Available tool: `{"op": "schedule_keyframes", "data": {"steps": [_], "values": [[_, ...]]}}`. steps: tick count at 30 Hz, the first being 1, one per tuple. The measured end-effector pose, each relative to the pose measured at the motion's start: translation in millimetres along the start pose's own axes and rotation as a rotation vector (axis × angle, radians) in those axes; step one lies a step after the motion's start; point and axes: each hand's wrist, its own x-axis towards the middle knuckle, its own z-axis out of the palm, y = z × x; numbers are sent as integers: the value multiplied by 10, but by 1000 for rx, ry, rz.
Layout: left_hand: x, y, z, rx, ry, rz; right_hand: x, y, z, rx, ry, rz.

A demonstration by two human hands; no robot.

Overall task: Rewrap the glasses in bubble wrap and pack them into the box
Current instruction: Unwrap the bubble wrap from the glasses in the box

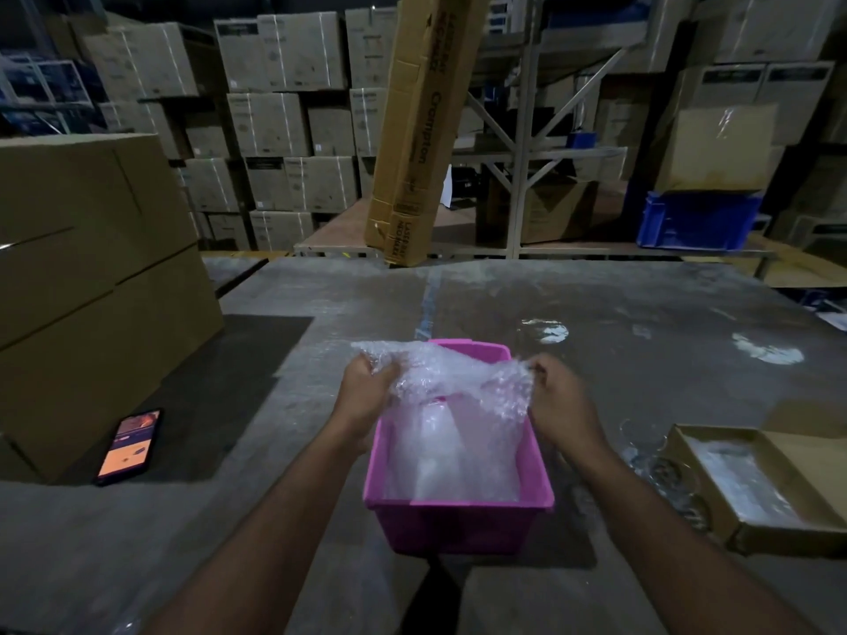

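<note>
Bubble wrap (440, 382) — crosswise over bin (463, 524)

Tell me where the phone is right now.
In the head view the phone lies screen-up on the table's left side, beside the big cardboard box, left of the pink bin.

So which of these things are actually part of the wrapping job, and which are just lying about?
Part of the job:
- bubble wrap, held by the left hand and right hand
- pink bin, more wrap inside
- open cardboard box on the right

Just lying about:
- phone, screen lit, on the table
- large cartons on the left
- blue crate on the shelving behind
</note>
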Motion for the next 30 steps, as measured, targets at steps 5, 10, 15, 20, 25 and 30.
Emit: {"op": "schedule_keyframes", "data": {"steps": [5, 10, 15, 20, 25, 30], "values": [[-4, -213, 257, -35, 109, -52, 52, -83, -399, 444, 230, 186], [-29, -580, 356, 327, 51, -75, 51, -211, -697, 604, 407, 194], [-152, -734, 384, 927, -149, -132, 19, -315, -891, 693, 508, 104], [-213, -592, 353, 1015, -323, -299, -43, -392, -998, 959, 412, 126], [-202, -349, 234, 1174, -303, -281, -57, -463, -1073, 1016, 401, 104], [-382, -17, 287, 1639, -209, -18, -10, -543, -1086, 716, 424, -124]]}}
